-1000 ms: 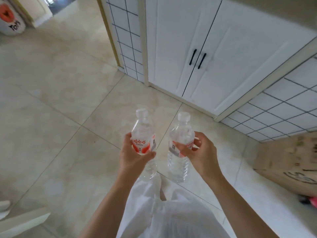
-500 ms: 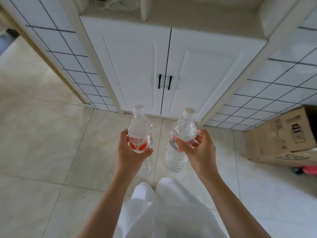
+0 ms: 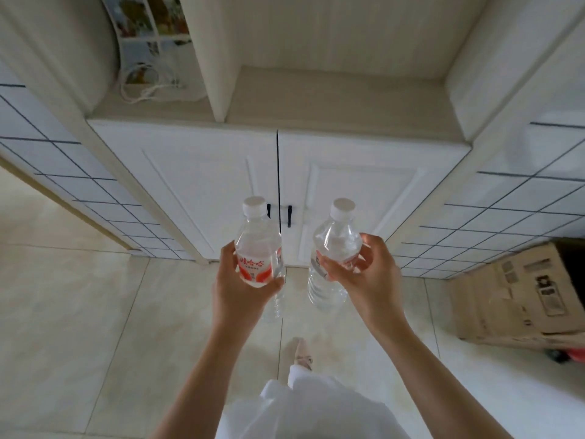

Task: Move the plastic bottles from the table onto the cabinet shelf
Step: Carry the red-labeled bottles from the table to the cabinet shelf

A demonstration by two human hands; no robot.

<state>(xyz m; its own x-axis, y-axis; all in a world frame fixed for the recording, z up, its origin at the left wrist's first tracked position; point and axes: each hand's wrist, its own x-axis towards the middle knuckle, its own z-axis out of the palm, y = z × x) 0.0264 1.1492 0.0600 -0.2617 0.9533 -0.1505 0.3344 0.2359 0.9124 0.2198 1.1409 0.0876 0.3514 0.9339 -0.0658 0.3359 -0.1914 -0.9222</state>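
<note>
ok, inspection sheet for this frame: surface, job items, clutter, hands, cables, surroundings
Surface: cabinet shelf above two closed white doors; right bay bare where visible.
Job's things: left bottle, red label, white cap; right bottle, clear, white cap. Both held upright in the air, off the shelf.
Clutter: white item in the left bay, too unclear to identify; cardboard box on the floor at right.
Grippers: left hand grips left bottle; right hand grips right bottle.
Cables: white cord looped in the left bay.
Surroundings: tiled walls, beige floor tiles.
</note>
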